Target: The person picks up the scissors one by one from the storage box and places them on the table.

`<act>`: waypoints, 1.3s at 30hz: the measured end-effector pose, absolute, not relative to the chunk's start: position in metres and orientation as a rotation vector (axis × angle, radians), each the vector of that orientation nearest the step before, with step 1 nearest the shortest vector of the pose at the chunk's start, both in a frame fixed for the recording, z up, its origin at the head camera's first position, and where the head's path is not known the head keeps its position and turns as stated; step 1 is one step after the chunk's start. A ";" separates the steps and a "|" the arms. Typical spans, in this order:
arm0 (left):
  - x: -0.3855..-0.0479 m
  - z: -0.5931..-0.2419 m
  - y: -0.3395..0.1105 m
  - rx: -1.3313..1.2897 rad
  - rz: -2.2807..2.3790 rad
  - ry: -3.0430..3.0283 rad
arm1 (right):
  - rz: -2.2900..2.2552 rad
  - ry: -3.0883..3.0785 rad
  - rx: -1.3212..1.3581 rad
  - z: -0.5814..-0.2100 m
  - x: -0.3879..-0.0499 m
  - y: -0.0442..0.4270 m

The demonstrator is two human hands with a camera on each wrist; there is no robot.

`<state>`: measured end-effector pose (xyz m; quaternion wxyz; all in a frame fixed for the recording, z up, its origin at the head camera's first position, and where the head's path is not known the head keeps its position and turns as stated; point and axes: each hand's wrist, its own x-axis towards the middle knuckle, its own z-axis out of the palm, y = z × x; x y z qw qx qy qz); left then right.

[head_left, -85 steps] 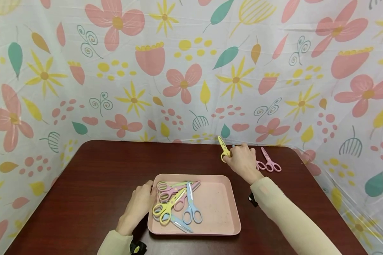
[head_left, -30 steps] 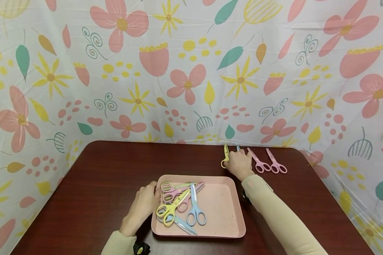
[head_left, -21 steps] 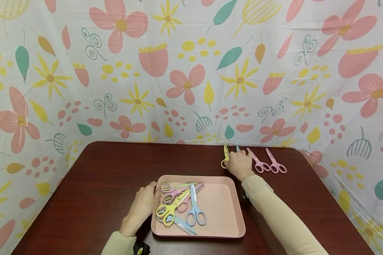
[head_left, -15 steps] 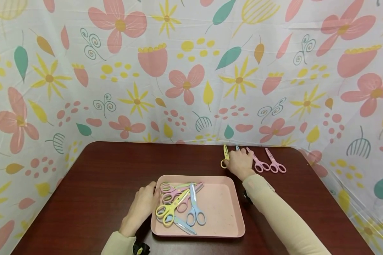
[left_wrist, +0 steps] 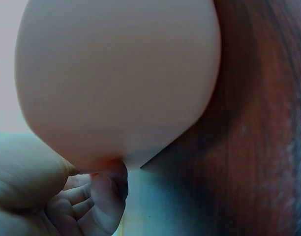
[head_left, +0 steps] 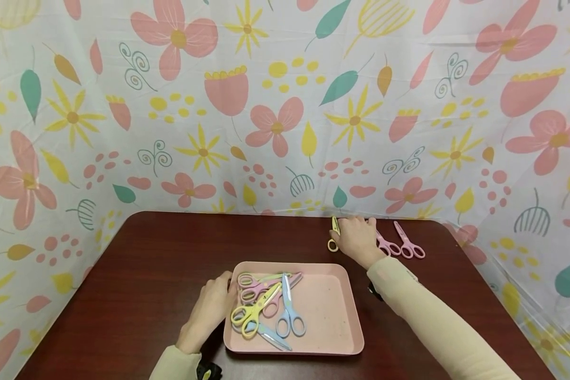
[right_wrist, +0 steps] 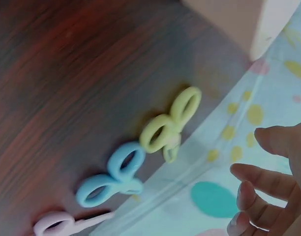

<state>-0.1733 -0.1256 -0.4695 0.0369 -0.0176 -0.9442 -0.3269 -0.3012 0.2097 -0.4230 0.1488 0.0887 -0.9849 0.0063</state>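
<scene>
Head view: with the left hand (head_left: 211, 303), grips the left edge of a pink tray (head_left: 328, 311) set on the dark brown counter (head_left: 171, 243). Inside, mostly toward the left half, a heap of scissors (head_left: 288, 306) in yellow, blue, pink and green. Near the far edge, reaches with the right hand (head_left: 358, 237) between yellow scissors (head_left: 334, 224) and 2 pink scissors (head_left: 407, 244), partly covering the nearer pink pair.

Left wrist view: tray close up, fingers (left_wrist: 107, 201) curled and clamped on its edge.

Right wrist view: fingers (right_wrist: 263, 181) spread apart, away from the handles in a row: yellow, then blue scissors (right_wrist: 121, 184) just beside, then 1 pink pair.
</scene>
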 end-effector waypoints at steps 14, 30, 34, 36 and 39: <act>-0.173 -0.469 -0.126 -0.073 -1.010 -2.884 | 0.013 -2.656 0.544 -0.416 -0.245 0.166; -0.174 -0.468 -0.126 -0.077 -1.042 -2.898 | -0.074 -2.846 0.756 -0.413 -0.187 0.134; -0.174 -0.468 -0.126 -0.074 -1.052 -2.903 | -0.019 -2.899 0.828 -0.413 -0.174 0.130; -0.174 -0.468 -0.126 -0.076 -1.050 -2.904 | -0.009 -2.927 0.869 -0.412 -0.169 0.128; -0.174 -0.467 -0.127 -0.070 -1.054 -2.902 | -0.043 -2.978 0.931 -0.410 -0.161 0.124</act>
